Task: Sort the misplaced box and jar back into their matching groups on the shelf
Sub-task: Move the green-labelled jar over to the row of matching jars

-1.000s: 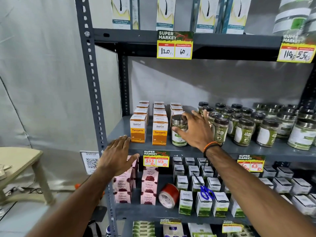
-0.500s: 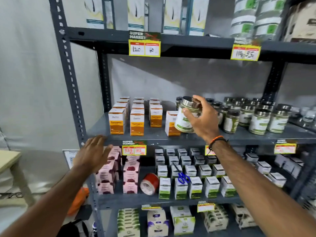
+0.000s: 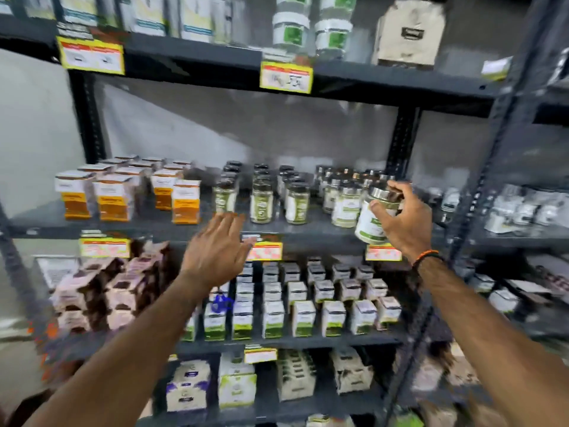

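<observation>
My right hand (image 3: 401, 221) grips a jar (image 3: 371, 221) with a silver lid and a white and green label, tilted, in front of the right end of the middle shelf (image 3: 147, 224). Behind it stand silver-lidded jars (image 3: 346, 204) of the same kind. Dark-lidded jars (image 3: 261, 198) fill the shelf's middle. Orange and white turmeric boxes (image 3: 114, 197) stand at the left, and one such box (image 3: 185, 201) stands apart, nearest the jars. My left hand (image 3: 218, 249) hovers open, fingers spread, at the shelf's front edge below the dark-lidded jars.
Yellow price tags (image 3: 286, 76) hang on the shelf edges. The shelf below holds pink boxes (image 3: 101, 288) and green and white boxes (image 3: 303, 317), with blue scissors (image 3: 222, 303) among them. A grey upright (image 3: 468, 217) stands just right of my right hand, with a second rack beyond.
My right hand has carried the jar from beside the turmeric boxes rightward to the silver-lidded jars. My left hand moved right and up. The view swung right and blurred.
</observation>
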Demonstrator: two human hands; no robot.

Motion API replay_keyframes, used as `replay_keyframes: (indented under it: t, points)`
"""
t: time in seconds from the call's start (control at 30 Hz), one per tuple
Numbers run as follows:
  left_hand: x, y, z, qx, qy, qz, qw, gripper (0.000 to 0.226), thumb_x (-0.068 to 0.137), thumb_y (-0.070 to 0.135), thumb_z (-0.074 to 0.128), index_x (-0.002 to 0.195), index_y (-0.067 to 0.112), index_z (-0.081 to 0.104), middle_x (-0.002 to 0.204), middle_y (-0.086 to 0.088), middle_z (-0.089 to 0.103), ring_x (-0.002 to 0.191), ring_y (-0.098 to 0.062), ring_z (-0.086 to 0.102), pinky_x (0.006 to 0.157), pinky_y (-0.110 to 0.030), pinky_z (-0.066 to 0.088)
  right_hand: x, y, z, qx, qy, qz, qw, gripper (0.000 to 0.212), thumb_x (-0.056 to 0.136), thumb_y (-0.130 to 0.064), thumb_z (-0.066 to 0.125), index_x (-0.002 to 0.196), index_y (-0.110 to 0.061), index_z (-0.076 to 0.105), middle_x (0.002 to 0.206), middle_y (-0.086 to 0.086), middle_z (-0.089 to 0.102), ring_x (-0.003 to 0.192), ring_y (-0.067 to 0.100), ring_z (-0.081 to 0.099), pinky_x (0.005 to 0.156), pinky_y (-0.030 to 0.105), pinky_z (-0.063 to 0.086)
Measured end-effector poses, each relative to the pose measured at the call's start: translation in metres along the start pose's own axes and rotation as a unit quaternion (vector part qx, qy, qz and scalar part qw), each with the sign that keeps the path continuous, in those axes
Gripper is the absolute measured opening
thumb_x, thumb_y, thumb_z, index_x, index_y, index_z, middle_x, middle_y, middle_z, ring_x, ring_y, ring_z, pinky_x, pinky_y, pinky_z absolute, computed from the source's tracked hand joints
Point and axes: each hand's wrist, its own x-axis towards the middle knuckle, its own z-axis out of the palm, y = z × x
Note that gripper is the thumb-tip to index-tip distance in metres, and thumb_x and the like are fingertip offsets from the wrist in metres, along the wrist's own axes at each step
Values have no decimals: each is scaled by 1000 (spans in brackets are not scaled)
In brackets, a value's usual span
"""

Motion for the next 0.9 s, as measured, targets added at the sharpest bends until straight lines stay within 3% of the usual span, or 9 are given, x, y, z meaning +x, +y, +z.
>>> replay_keyframes:
  t: [0.13,0.2,0.33,0.47,0.57,0.63,0.7,0.77,0.9]
  points:
    - [50,99,40,-6,-43,13,999,52,100,51,36,132,12,49,132,-11,58,122,-33,54,81,-49,54,32,65,-49,-22,-36,34,999,65,78,-61,69,133,-27,63,108,-5,71,98,18,67,87,32,52]
    - [72,129,62,-4,-91,8,996,58,101,53,32,141,13,44,143,-10,51,131,-31,48,89,-51,52,44,90,-60,-11,-38,54,998,69,76,-59,71,135,-24,63,112,-4,72,102,18,67,89,30,50]
    - [105,158,103,-7,-148,2,989,60,103,51,29,148,11,35,151,-11,44,138,-31,41,101,-52,46,61,126,-63,-2,-36,81,996,74,75,-55,74,140,-22,62,125,-4,71,108,10,63,96,24,43]
    - [119,165,137,18,-162,-14,987,58,104,47,31,145,7,37,149,-17,46,139,-34,40,107,-51,41,81,152,-51,-6,-55,96,994,69,79,-44,79,141,-19,60,123,-4,70,111,15,65,97,23,46]
    - [124,162,157,28,-169,-18,985,56,103,45,31,142,5,40,147,-20,47,139,-35,41,112,-49,37,92,165,-39,-3,-53,106,993,68,80,-39,80,141,-16,60,113,-10,66,102,9,63,81,-4,36]
    - [126,158,168,32,-170,-27,985,58,103,47,29,145,7,38,149,-19,46,140,-36,40,113,-49,36,98,174,-31,0,-55,112,992,69,81,-38,81,143,-15,59,111,-11,64,96,5,60,70,-12,31]
    - [128,153,174,51,-174,-23,983,61,103,48,26,148,7,35,151,-19,45,141,-35,40,115,-48,34,100,180,-26,-2,-56,119,991,71,81,-38,81,144,-16,58,111,-11,63,93,-1,59,69,-13,29]
    - [130,149,176,66,-177,-13,982,66,102,50,22,151,7,33,155,-18,43,143,-34,39,116,-46,32,101,185,-22,-10,-58,124,991,71,82,-38,81,146,-16,57,116,-9,66,97,1,61,76,-7,34]
    - [132,145,178,74,-183,-1,980,72,101,53,14,155,8,29,161,-16,36,147,-31,34,119,-44,29,102,191,-17,-3,-74,119,990,76,88,-37,77,155,-17,48,139,5,65,125,22,62,106,31,47]
